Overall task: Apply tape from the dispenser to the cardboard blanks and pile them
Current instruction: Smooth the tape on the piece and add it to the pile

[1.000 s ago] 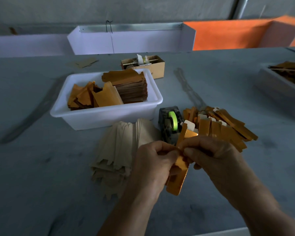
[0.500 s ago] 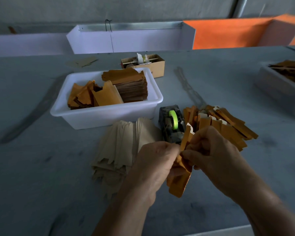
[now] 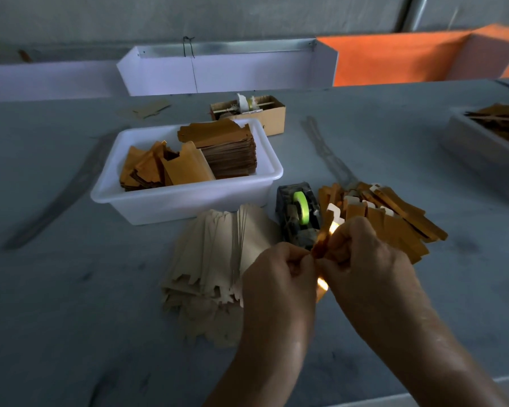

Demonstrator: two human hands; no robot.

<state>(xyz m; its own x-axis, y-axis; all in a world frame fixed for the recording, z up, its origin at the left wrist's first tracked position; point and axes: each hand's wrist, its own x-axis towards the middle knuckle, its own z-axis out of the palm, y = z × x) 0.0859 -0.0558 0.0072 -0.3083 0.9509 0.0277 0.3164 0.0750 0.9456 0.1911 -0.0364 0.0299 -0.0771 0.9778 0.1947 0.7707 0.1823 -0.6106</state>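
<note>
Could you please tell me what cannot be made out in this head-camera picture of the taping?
- Gold cardboard blank, head view: mostly hidden between left hand and right hand; any tape on it is unseen.
- Grey tray of cardboard pieces: cut off by right edge.
- Small brown cardboard box: contents too small.

Dim light is leaving the grey worktable (image 3: 71, 289) murky; glare is flaring on the glossy orange cardboard blank (image 3: 322, 284), and wide-angle distortion is bending the edges.
</note>
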